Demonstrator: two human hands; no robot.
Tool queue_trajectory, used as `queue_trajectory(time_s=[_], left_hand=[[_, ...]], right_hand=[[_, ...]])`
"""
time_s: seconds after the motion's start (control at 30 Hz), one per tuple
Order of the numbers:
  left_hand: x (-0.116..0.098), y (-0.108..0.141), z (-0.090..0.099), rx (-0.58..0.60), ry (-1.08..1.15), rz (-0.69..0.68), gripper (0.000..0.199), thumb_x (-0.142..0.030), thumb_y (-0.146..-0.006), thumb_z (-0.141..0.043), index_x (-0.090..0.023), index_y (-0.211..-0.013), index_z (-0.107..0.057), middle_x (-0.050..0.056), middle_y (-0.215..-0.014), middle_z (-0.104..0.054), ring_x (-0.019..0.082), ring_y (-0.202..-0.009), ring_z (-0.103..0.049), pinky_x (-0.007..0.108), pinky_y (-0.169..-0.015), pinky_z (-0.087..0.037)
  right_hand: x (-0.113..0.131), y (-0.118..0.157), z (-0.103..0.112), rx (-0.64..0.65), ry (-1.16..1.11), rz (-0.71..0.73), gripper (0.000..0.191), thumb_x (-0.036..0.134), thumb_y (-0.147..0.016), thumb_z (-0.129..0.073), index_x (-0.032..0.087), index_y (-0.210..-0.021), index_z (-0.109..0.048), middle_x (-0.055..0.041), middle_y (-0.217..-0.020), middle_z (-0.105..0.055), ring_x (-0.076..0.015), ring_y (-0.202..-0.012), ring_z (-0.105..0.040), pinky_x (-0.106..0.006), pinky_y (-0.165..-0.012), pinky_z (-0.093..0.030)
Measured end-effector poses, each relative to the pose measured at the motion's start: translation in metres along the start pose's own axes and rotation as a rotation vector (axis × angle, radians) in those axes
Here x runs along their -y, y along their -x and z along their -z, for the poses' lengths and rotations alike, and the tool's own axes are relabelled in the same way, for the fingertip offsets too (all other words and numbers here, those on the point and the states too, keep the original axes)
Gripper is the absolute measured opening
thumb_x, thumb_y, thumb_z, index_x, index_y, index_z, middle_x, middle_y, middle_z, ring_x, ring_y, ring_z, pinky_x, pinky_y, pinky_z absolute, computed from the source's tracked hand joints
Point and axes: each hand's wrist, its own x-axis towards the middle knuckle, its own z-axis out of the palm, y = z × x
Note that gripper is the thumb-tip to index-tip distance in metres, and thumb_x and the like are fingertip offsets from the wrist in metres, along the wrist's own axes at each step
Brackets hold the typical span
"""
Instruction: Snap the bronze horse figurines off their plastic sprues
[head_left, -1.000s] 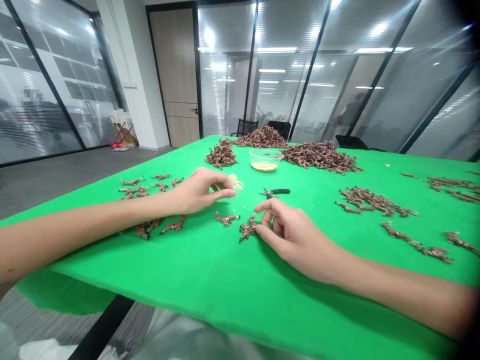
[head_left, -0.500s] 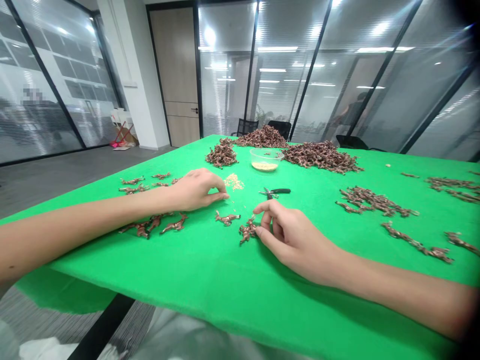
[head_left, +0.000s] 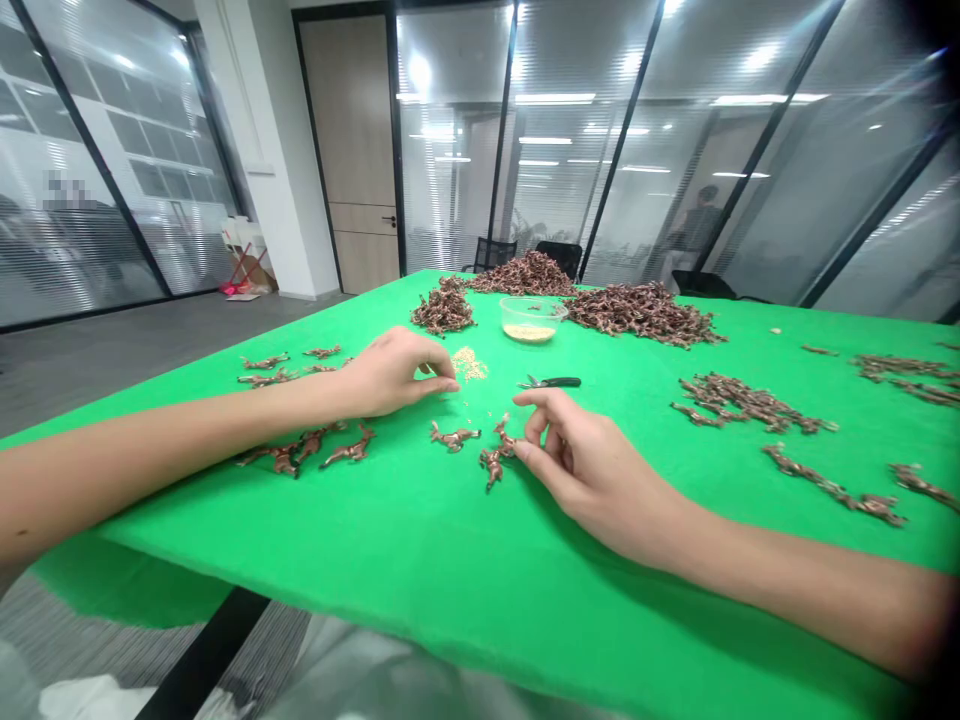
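My left hand hovers beside a small heap of yellow grains, its thumb and index finger drawn together; anything between them is too small to make out. My right hand is on its edge, with index finger and thumb apart and the other fingers curled. Its thumb tip touches a brown deer figurine. To the left of that lies another deer figurine. Just beyond the right hand is a black-handled pair of pliers, partly hidden by the fingers.
Several deer figurines lie around my left forearm. A clear bowl with yellow grains stands farther back, among big piles of figurines. More figurines lie at right. The green cloth's near edge is in front of me.
The figurine by my right thumb has turned and shifted slightly. My right index finger has lifted away from it, and one plier handle is now hidden. My left hand has moved slightly away from me.
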Motion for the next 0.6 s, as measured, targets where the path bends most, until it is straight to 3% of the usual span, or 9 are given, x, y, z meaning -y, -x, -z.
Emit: queue_trajectory(time_s=[0.43, 0.6], left_hand=[[-0.041, 0.004, 0.009, -0.167, 0.204, -0.121, 0.013, -0.03, -0.085, -0.077, -0.018, -0.08, -0.075, 0.002, -0.08, -0.077, 0.014, -0.073, -0.071, 0.023, -0.073, -0.053], [-0.048, 0.007, 0.009, -0.134, 0.236, -0.127, 0.016, -0.033, -0.088, -0.073, -0.018, -0.081, -0.074, 0.003, -0.08, -0.076, 0.014, -0.071, -0.07, 0.024, -0.073, -0.053]], right_hand=[[-0.001, -0.003, 0.001, -0.037, -0.025, 0.023, 0.022, 0.02, -0.1, -0.053, 0.017, -0.122, -0.052, -0.002, -0.089, -0.063, -0.0142, -0.07, -0.055, -0.028, -0.065, -0.041], [-0.001, -0.005, 0.001, -0.014, -0.064, 0.021, 0.017, 0.021, -0.1, -0.053, 0.017, -0.116, -0.058, -0.0008, -0.085, -0.064, -0.0139, -0.069, -0.055, -0.027, -0.063, -0.04]])
